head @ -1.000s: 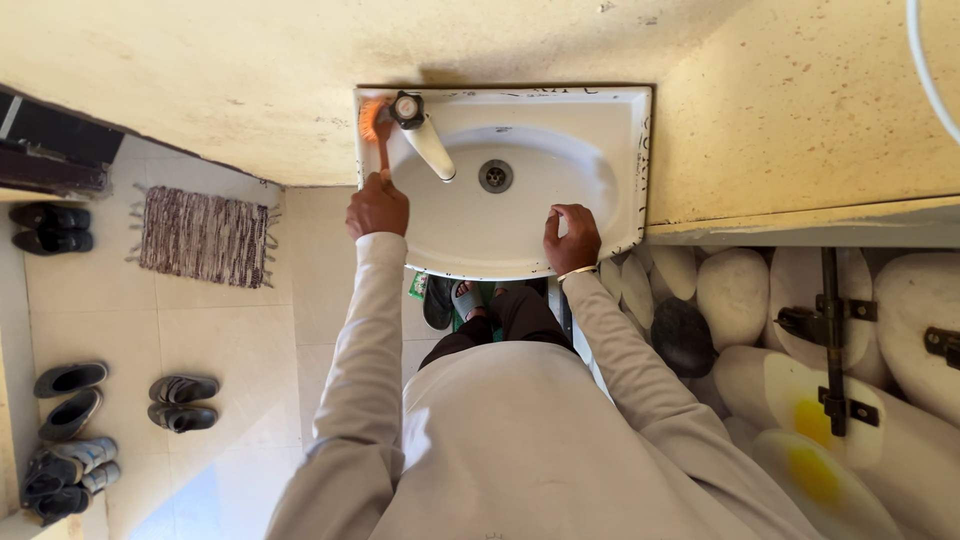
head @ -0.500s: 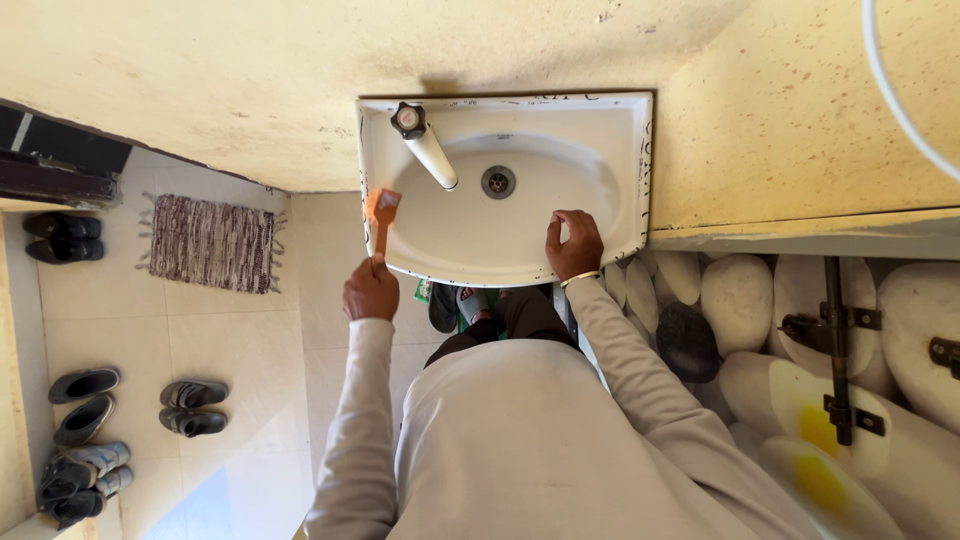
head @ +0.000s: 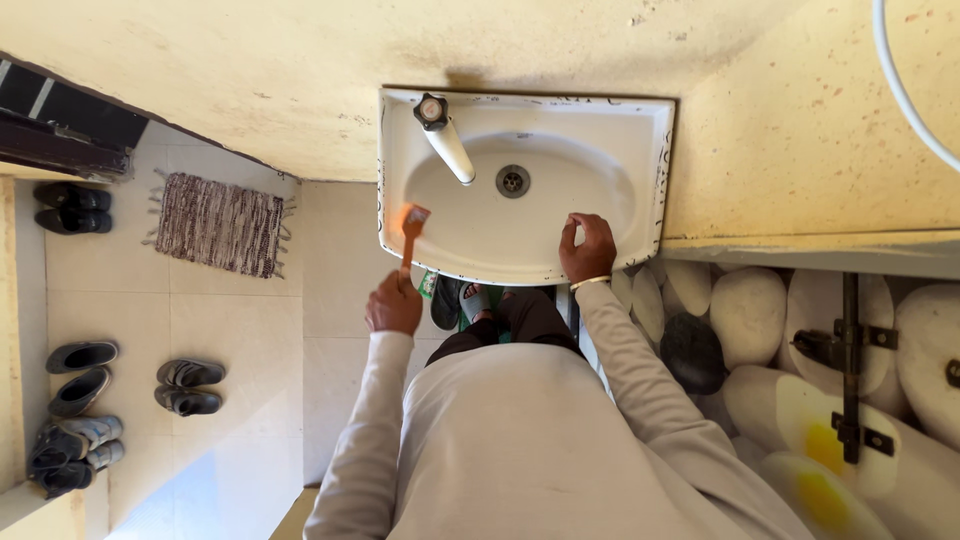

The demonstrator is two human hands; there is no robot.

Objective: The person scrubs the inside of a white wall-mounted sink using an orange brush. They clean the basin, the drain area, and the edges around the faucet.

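A white wall-mounted sink [head: 640, 130] with a white tap [head: 447, 145] and a metal drain [head: 512, 180] lies straight below me. My left hand [head: 394, 304] grips the handle of an orange brush [head: 411, 226], whose head rests on the sink's left front rim. My right hand [head: 589, 247] presses flat on the sink's front right rim, fingers spread, a thin bangle at the wrist. My feet in sandals [head: 455, 298] show under the sink.
A woven mat [head: 220, 223] lies on the tiled floor at left. Several pairs of shoes [head: 185, 386] line the left wall. A yellowish wall [head: 250, 70] runs behind the sink. Painted panels and a dark metal latch [head: 848, 360] stand at right.
My left hand pulled the orange brush back from beside the tap base to the sink's left front rim. My right hand stayed on the front rim.
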